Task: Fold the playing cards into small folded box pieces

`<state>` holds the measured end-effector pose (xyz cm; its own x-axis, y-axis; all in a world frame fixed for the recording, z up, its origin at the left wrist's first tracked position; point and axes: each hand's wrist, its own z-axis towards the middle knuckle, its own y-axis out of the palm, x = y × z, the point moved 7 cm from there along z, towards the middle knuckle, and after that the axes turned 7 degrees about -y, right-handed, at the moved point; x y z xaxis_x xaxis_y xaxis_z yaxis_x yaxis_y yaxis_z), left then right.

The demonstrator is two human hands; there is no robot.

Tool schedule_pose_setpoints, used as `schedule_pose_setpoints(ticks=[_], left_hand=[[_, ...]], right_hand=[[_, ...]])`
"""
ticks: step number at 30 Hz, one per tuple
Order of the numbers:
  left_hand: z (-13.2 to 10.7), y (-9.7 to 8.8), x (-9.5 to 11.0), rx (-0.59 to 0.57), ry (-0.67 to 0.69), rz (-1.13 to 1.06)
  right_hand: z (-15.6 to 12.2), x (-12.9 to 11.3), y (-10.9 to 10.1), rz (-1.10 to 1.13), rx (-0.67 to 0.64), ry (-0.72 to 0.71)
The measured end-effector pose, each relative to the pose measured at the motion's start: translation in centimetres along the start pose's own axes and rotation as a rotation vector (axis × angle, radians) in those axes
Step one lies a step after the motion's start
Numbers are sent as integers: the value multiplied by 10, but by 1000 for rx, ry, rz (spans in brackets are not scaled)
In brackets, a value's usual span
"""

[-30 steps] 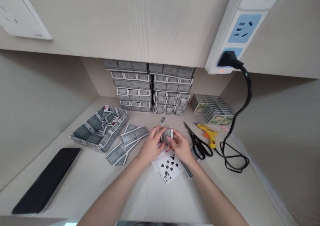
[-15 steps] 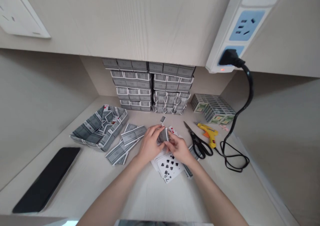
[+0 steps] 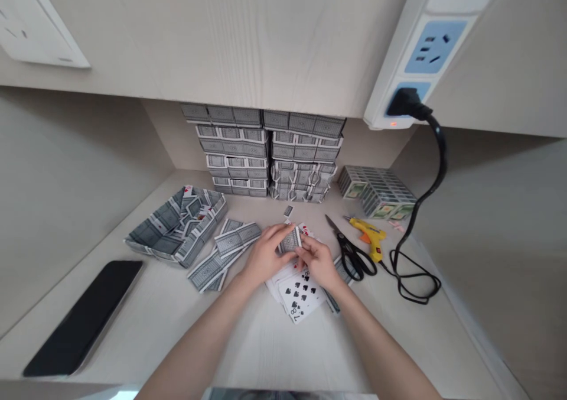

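Between my two hands is a playing card (image 3: 289,241) with a grey patterned back and a white edge along its right side; it looks folded. My left hand (image 3: 267,252) is closed on its left side, thumb below and fingers above. The fingers of my right hand (image 3: 315,259) pinch its right edge. Beneath my hands lie loose face-up cards (image 3: 297,296), with spades showing on the top ones. A red-suited card (image 3: 305,230) peeks out behind my right fingers. Grey joined card strips (image 3: 225,255) lie to the left of my left hand.
Black scissors (image 3: 352,257) and a yellow glue gun (image 3: 370,236) lie at right, its cord running to a power strip (image 3: 398,93). A card-made tray (image 3: 201,240) holds small folded pieces. Stacked card boxes (image 3: 239,149) stand behind, packs (image 3: 378,190) at back right. A black phone (image 3: 84,317) lies left.
The card between my hands has turned a little, so its patterned back faces me more. My right fingers have shifted slightly along its right edge.
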<state>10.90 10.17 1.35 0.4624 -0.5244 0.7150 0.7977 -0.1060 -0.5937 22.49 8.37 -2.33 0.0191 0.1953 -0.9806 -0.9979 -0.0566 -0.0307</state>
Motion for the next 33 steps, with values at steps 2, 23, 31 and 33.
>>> schedule_pose_setpoints(ticks=[2, 23, 31, 33], left_hand=[[2, 1, -3, -36, -54, -103], [-2, 12, -30, 12, -484, -315], [-10, 29, -27, -53, -572, -588], [-11, 36, -25, -95, -615, -718]], right_hand=[[2, 0, 2, 84, -23, 36], [-10, 5, 31, 199, -288, 154], [-6, 7, 14, -79, 144, -13], [-4, 7, 15, -18, 111, -7]])
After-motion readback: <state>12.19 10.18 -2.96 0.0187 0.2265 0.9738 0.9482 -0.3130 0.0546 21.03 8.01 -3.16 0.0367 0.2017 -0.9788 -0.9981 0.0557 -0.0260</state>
